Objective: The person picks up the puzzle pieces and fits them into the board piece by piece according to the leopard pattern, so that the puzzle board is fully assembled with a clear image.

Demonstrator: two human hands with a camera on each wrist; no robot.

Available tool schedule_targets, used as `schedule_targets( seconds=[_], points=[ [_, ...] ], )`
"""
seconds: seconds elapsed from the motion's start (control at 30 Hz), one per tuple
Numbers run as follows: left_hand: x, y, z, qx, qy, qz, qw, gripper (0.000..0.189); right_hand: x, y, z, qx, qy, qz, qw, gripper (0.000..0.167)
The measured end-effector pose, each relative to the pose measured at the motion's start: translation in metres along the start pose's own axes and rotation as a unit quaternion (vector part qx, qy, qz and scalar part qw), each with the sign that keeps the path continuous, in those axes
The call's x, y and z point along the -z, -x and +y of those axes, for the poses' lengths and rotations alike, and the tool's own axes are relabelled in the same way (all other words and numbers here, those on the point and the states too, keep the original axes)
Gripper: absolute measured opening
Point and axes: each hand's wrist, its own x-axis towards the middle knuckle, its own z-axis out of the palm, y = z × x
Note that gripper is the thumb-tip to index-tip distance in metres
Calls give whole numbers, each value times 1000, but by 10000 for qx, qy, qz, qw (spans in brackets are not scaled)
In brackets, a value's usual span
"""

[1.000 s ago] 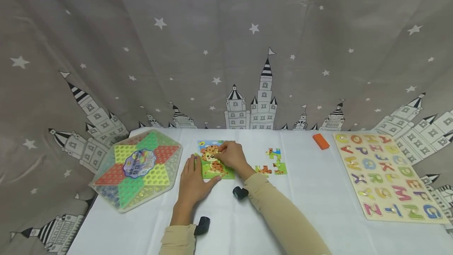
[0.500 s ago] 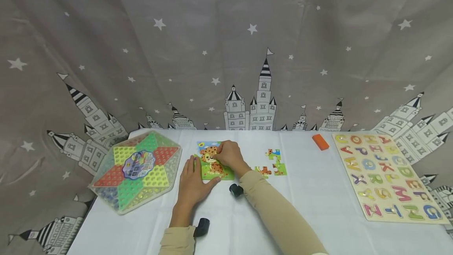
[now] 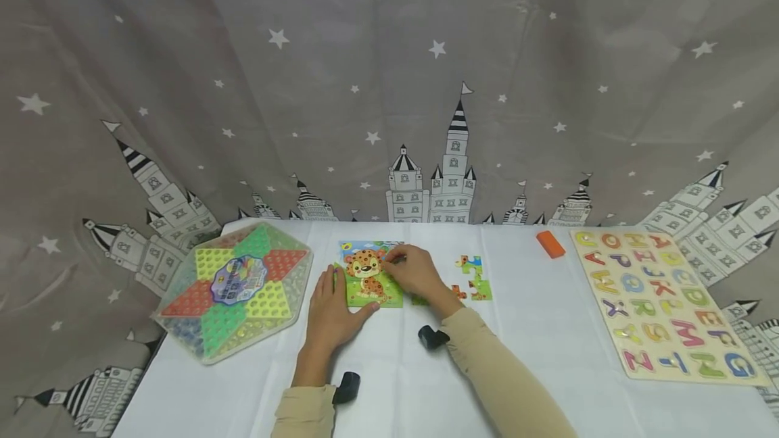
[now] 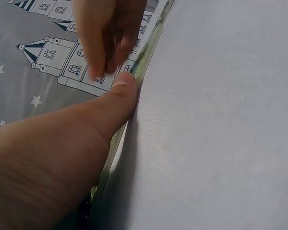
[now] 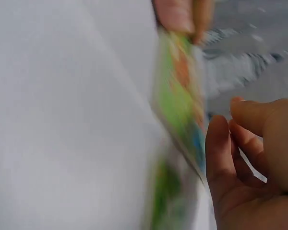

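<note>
Green and blue, the leopard jigsaw [image 3: 366, 284] lies on the white tablecloth [image 3: 389, 384]; the left hand [image 3: 331, 311], thumb spread wide, touches its edge, while the right hand [image 3: 418, 272], loosely curled, holds nothing at its right side.

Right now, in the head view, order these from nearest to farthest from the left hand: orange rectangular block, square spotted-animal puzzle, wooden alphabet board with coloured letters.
1. Spotted-animal puzzle: touching the left hand, on its right.
2. Orange block: farther right, toward the back.
3. Alphabet board: far right.
</note>
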Motion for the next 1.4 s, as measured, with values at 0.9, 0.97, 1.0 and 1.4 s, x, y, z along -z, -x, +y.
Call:
schedule_targets(
  seconds=[0.9,0.97,1.0,1.4],
  points=[
    [-1,0,-1,63,93,-23,9999,109,111,31,101,-1347,563,809,9860,43],
    [0,1,-1,56,121,-25,9999,109,111,31,103,-1412,312,907,9853,37],
    [0,1,-1,49,137,-12,9999,109,111,31,103,-1426,187,955,9850,34],
    [1,3,1,3,150,-3,9999,101,83,22,63,-1059,-970,479,9885,25]
  ],
)
